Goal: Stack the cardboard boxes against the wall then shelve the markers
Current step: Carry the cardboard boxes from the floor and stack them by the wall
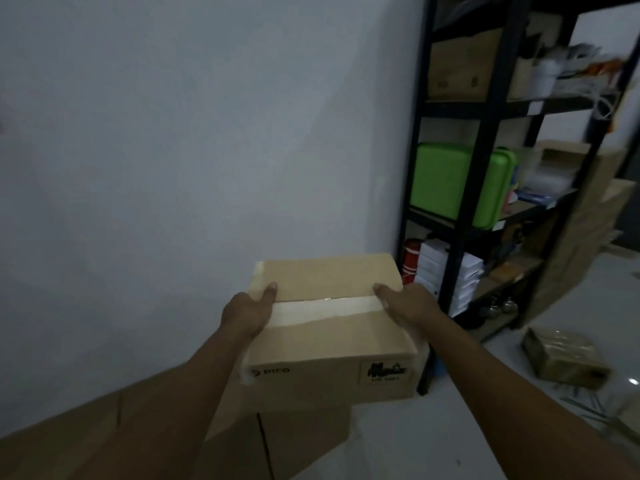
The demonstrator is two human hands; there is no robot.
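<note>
We grip the taped cardboard box (329, 327) between both hands, left hand (247, 311) and right hand (408, 304) clamped on opposite sides with thumbs over the top, probably so it stays level as it settles. It sits against the wall (173, 150) on a larger box (277, 441). Right of the wall stands one black shelf unit (460, 237); farther right, one wrapped package (564, 358) lies on the floor. We count three boxes; no markers are identifiable.
</note>
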